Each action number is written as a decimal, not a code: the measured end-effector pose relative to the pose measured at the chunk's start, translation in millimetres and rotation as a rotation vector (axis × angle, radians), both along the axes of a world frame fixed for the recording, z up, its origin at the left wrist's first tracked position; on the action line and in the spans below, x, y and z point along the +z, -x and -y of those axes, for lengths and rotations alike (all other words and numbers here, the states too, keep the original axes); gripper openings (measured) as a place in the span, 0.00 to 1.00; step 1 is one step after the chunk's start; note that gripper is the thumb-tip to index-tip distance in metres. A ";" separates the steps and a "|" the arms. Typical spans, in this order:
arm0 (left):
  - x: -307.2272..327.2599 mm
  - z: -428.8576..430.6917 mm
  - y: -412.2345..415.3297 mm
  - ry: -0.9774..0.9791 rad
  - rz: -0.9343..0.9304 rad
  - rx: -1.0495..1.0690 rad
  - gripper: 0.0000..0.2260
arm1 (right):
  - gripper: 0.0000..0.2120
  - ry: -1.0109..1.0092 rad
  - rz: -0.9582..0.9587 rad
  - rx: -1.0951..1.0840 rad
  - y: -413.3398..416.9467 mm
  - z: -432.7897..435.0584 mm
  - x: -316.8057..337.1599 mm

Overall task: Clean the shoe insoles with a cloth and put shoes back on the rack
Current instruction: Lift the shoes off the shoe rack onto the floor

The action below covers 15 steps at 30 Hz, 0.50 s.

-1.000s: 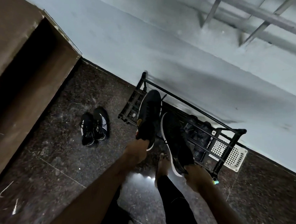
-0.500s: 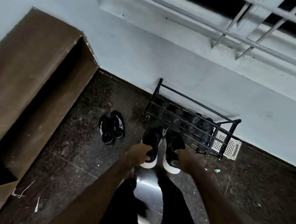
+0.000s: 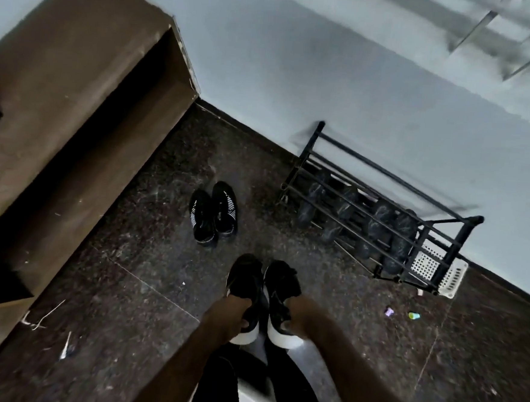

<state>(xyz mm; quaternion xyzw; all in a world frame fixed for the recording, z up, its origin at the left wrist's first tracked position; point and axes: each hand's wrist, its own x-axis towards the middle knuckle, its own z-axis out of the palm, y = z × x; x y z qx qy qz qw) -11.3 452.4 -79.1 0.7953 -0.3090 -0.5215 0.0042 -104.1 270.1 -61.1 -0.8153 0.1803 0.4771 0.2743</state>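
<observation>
- L hand point(image 3: 229, 316) had fingers curled round heel of one black white-soled sneaker point(image 3: 245, 285); R hand point(image 3: 301, 318) gripped the other sneaker point(image 3: 280, 283) the same way.
- Both sneakers were side by side, toes fwd, above the dark floor point(image 3: 157, 287).
- Vs 1 s ago: they'd been raised against the shoe rack point(image 3: 461, 246); now lower, well apart from it.
- Striped black pair point(image 3: 214, 213) stayed on the floor, left of the rack.

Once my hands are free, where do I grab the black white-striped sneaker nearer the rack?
Come from above and pinch the collar of the black striped sneaker: it stands on its sole, opening apparently up, and its mate crowds the side away from the black metal rack, leaving no side grip there.
</observation>
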 end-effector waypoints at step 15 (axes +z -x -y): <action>-279.1 24.0 -47.1 0.164 0.029 0.437 0.15 | 0.15 0.095 0.109 -0.127 -65.2 1.0 -287.5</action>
